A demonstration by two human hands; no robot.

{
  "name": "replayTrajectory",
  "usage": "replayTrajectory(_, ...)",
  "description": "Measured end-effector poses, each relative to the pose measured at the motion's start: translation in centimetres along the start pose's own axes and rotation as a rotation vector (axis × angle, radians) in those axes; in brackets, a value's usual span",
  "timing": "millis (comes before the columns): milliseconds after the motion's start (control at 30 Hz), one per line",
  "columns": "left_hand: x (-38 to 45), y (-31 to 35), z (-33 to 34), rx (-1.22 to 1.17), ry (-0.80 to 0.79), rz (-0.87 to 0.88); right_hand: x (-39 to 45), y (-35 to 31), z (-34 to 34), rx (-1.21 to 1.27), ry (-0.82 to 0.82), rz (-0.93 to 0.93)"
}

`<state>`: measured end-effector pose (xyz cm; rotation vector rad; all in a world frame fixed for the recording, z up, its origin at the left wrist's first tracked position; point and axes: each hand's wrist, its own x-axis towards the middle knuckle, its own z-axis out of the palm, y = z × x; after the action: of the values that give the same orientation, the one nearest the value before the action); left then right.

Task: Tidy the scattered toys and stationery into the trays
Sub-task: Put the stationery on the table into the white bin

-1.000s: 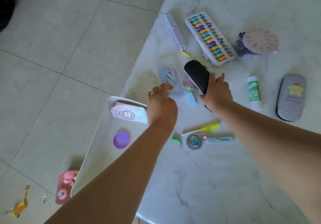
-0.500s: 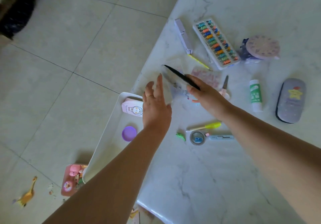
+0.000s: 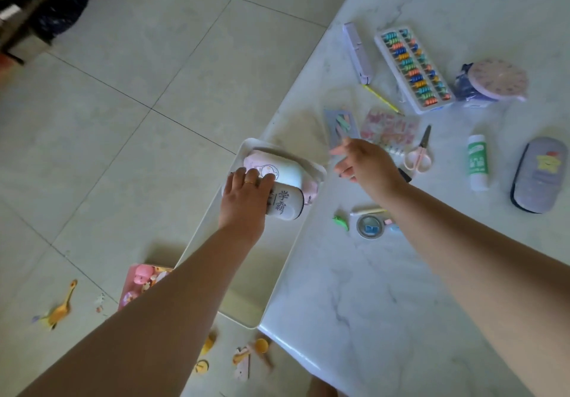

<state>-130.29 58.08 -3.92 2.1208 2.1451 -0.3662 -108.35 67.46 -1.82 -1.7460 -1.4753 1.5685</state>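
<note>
Settling a white pencil case with black characters (image 3: 285,203) into the white rectangular tray (image 3: 246,288) at the marble table (image 3: 401,304) edge.
Left hand (image 3: 245,201) now curled over it; right hand (image 3: 365,165), freed of the case, fingers loosely spread, empty, above remaining stationery.

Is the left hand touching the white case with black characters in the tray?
Touching. The head view shows the left hand lying on the white case, its fingers curled over the case's top edge, inside the tray.
</note>
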Motion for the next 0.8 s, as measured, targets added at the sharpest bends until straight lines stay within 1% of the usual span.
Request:
replayTrajectory(67, 0.2, 0.1, 1.2, -0.002, -0.084, 0.0, 0.0, 2.4, -1.5, -0.125, 0.081, 0.013)
replayTrajectory(167, 1.1, 1.0, 2.3, -0.013, -0.105, -0.017, -1.2, 5.6, -3.5, -0.244, 0.151, 0.088)
replayTrajectory(233, 1.7, 1.5, 2.7, 0.009, -0.108, -0.018, -1.8, 7.3, -4.2, -0.293, 0.168, 0.124)
replayTrajectory(333, 2.2, 2.1, 3.0, 0.039, -0.15, -0.029, -2.4, 9.3, -4.6, -0.373, 0.185, 0.128)
replayTrajectory(400, 2.2, 2.4, 2.8, 0.04, -0.193, -0.051, -2.8, 10.1, -4.5, -0.428, 0.19, 0.11)
replayTrajectory(467, 1.7, 3.0, 2.3, -0.016, -0.207, -0.106, -3.0, 10.9, -4.4, -0.489, 0.197, 0.078)
replayTrajectory(500, 1.3, 3.4, 1.9, -0.093, -0.182, -0.157, -2.9, 11.2, -4.3, -0.515, 0.196, 0.066)
replayTrajectory(533, 0.8, 3.9, 1.4, -0.187, -0.124, -0.211, -2.9, 11.3, -4.4, -0.539, 0.181, 0.065)
replayTrajectory(567, 0.4, 4.6, 0.9, -0.28, -0.037, -0.246, -2.9, 11.4, -4.5, -0.57, 0.157, 0.062)
replayTrajectory(600, 0.0, 5.5, 0.4, -0.347, 0.063, -0.24, -3.0, 11.4, -4.7, -0.607, 0.128, 0.059)
replayTrajectory(633, -0.3, 6.5, 0.0, -0.38, 0.151, -0.191, -3.0, 11.4, -4.8, -0.645, 0.1, 0.054)
replayTrajectory(667, -0.5, 7.6, -0.2, -0.41, 0.201, -0.113, -3.0, 11.4, -4.8, -0.678, 0.079, 0.048)
replayTrajectory(700, -0.5, 8.7, -0.2, -0.447, 0.196, -0.022, -2.9, 11.5, -4.8, -0.699, 0.07, 0.04)
replayTrajectory(733, -0.3, 10.0, 0.0, -0.478, 0.142, 0.068, -2.7, 11.7, -4.9, -0.696, 0.068, 0.04)
replayTrajectory(800, 0.0, 12.0, 0.9, -0.455, -0.031, 0.196, -2.1, 12.2, -4.9, -0.659, 0.081, 0.072)
